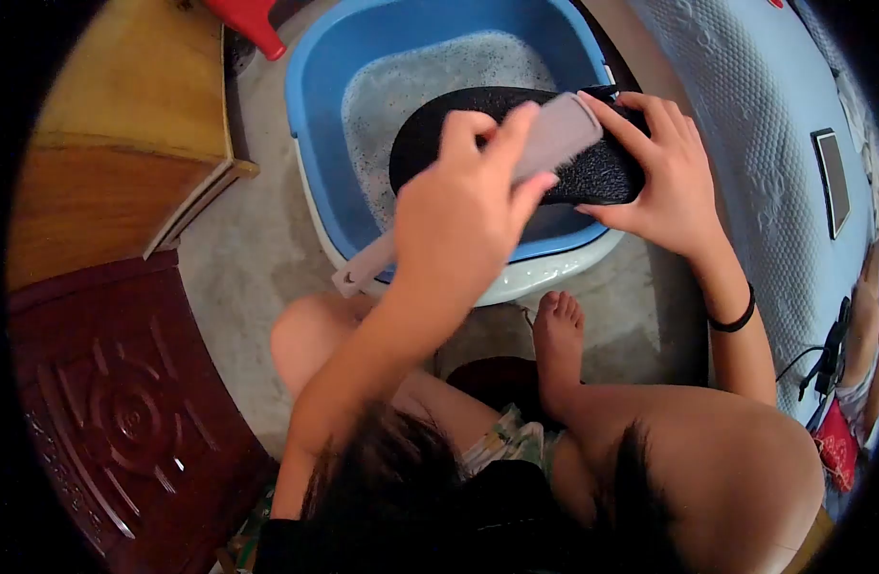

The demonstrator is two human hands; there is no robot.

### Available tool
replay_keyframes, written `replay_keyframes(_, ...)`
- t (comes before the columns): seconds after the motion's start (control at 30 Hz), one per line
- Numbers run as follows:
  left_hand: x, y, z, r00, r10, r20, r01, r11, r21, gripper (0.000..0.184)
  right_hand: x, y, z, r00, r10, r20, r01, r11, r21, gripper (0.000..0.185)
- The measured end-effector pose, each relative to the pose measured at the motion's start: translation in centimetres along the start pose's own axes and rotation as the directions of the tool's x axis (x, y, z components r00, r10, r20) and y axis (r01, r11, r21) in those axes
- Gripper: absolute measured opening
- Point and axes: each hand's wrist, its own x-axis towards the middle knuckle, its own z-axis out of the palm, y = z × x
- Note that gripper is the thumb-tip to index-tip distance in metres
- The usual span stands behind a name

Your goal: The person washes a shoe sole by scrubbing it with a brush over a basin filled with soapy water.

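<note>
Over the basin, my left hand (458, 206) is closed round a pale pinkish-grey scrubbing brush (562, 134). The brush's handle sticks out below the hand to the lower left. Its bristles face down against a long black slipper (592, 177) with a rounded end and a textured surface, though its exact kind is partly hidden. My right hand (664, 172) grips the slipper's right end, thumb on the near edge and fingers on the far side. Beneath the slipper, the blue basin (329, 182) contains cloudy, sudsy water (439, 62).
A wooden cabinet (123, 115) and a dark red carved wooden panel (123, 411) stand at left. Part of a red plastic object (248, 21) shows at the top. On the right, a phone (832, 184) lies on a light-blue quilted cover (745, 163). My bare foot (559, 344) is near the basin.
</note>
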Motion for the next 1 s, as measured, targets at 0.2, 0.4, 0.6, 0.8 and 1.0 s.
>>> replay_keyframes(0.2, -1.0, 2.6, 0.2, 0.992, 0.014, 0.124, -0.006, 0.997, -0.072, 0.055, -0.3, 0.1, 0.1, 1.0, 0.022, 0.005, -0.022, 1.0, 0.003, 0.086)
replay_keyframes(0.4, 1.4, -1.8, -0.3, 0.996, -0.05, -0.075, 0.059, 0.991, 0.119, 0.048, -0.1, 0.1, 0.1, 1.0, 0.005, -0.005, -0.005, 1.0, 0.001, 0.085)
replay_keyframes(0.6, 2.6, -3.4, -1.3, 0.983, -0.168, -0.072, 0.178, 0.97, 0.167, 0.048, 0.0, -0.1, 0.0, 1.0, 0.009, 0.003, -0.009, 1.0, 0.002, 0.084)
replay_keyframes(0.8, 1.1, -0.9, 0.4, 0.997, 0.01, -0.076, -0.003, 0.996, 0.089, 0.047, -0.1, -0.1, 0.2, 1.0, 0.0, -0.021, 0.0, 1.0, -0.002, 0.083)
replay_keyframes(1.0, -0.2, 2.1, 0.6, 0.999, 0.022, 0.034, -0.022, 1.0, -0.002, 0.051, -0.3, -0.1, 0.1, 1.0, 0.026, -0.009, -0.025, 0.999, 0.026, 0.084)
